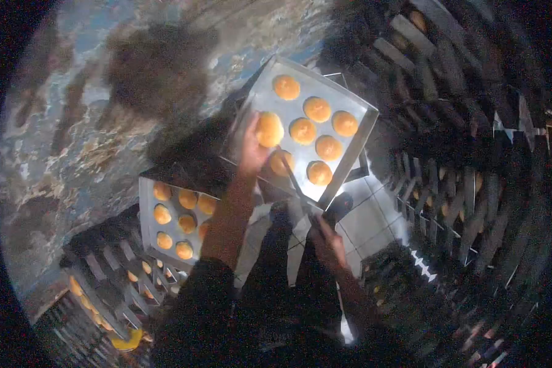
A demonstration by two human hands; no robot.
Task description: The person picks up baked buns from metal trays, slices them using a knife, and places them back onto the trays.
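A metal tray [302,105] with several round golden buns lies tilted ahead of me. My left hand [253,147] holds one bun [270,129] over the tray's left side, fingers around its left edge. Low on the right, my right hand [330,240] is closed around the handle of a long thin tool [299,189], which looks like a knife or spatula. The tool's far end reaches over the tray's near edge to a bun [281,163] just below the held one.
Another tray [146,211] of buns sits at the lower left, partly behind my left forearm. Dark racks [466,178] with trays and buns line the right side. A stained wall [92,122] rises at the left. Pale floor tiles [362,214] show below; something yellow [127,340] is at the bottom left.
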